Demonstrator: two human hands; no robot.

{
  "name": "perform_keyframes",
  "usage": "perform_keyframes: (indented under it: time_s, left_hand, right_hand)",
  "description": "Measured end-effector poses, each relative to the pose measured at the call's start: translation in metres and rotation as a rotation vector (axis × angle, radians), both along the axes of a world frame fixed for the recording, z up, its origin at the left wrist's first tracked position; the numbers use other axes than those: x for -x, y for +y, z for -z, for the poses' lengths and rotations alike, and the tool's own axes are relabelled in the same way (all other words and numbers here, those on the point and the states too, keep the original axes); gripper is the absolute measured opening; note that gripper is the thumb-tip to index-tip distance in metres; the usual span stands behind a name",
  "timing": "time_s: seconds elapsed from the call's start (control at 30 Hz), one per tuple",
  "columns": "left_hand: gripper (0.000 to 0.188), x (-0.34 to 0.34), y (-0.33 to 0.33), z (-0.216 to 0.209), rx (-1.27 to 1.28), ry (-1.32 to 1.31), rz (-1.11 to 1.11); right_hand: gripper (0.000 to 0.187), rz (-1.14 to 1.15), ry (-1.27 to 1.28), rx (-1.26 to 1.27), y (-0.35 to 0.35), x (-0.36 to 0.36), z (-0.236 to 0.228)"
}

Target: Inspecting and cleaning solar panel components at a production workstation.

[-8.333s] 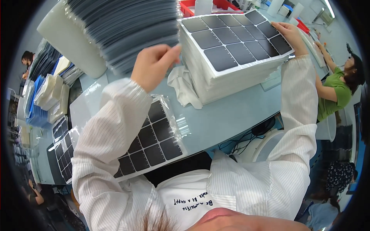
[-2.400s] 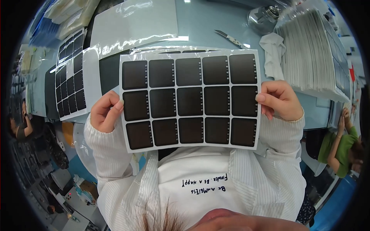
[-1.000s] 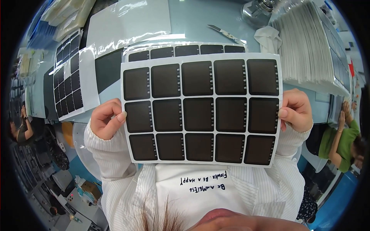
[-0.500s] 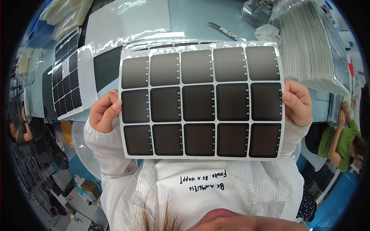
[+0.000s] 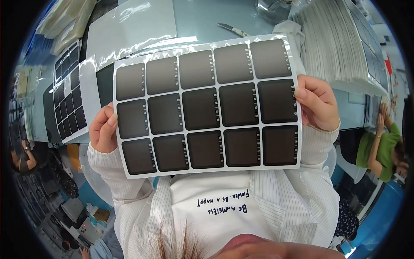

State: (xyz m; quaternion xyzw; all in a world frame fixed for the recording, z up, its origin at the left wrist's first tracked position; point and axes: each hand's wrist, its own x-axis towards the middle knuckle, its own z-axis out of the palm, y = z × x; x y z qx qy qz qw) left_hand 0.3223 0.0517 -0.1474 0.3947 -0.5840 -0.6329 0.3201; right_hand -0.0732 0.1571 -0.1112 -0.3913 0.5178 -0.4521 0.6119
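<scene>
Between my two hands I hold up a white sheet [image 5: 148,96] printed with rows of dark, rounded rectangles, each with small marks down its right side. My left hand [image 5: 103,128] pinches its left edge between thumb and fingers. The right edge is gripped by my right hand [image 5: 317,102], thumb on the front and fingers behind. The sheet tilts, its right side higher than its left. What lies on the table directly behind it is hidden.
A craft knife [image 5: 233,30] lies beyond the sheet, near crumpled white tissue [image 5: 290,28] and a glass or metal container [image 5: 274,9]. A tall stack of sheets [image 5: 334,47] stands at right. Similar dark-panelled sheets [image 5: 71,93] lie at left; a blank white sheet [image 5: 133,26] lies far back.
The sheet has shifted left and tipped, its right side rising. Both hands moved left with it; my right hand also went up. The view has shifted slightly.
</scene>
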Motion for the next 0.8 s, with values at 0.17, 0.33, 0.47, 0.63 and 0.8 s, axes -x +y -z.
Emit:
perform_keyframes:
  time_s: [0.17, 0.33, 0.47, 0.63, 0.8]
  left_hand:
    - [0.015, -0.001, -0.002, -0.002, -0.034, 0.005, -0.034]
    - [0.014, -0.002, -0.011, 0.003, -0.046, 0.051, -0.021]
    - [0.014, -0.002, -0.009, -0.005, -0.038, 0.005, -0.073]
    - [0.015, 0.000, -0.018, 0.004, -0.126, 0.021, -0.120]
    - [0.015, 0.004, -0.017, 0.004, -0.147, 0.053, -0.147]
  right_hand:
    - [0.025, 0.002, -0.007, -0.016, -0.006, -0.002, 0.000]
    - [0.025, 0.040, 0.026, 0.003, -0.010, -0.002, 0.002]
    - [0.024, 0.015, 0.015, 0.026, -0.016, -0.004, 0.001]
    - [0.020, 0.012, -0.003, 0.045, -0.018, 0.001, 0.005]
    - [0.024, 0.087, -0.017, 0.026, -0.017, -0.003, 0.002]
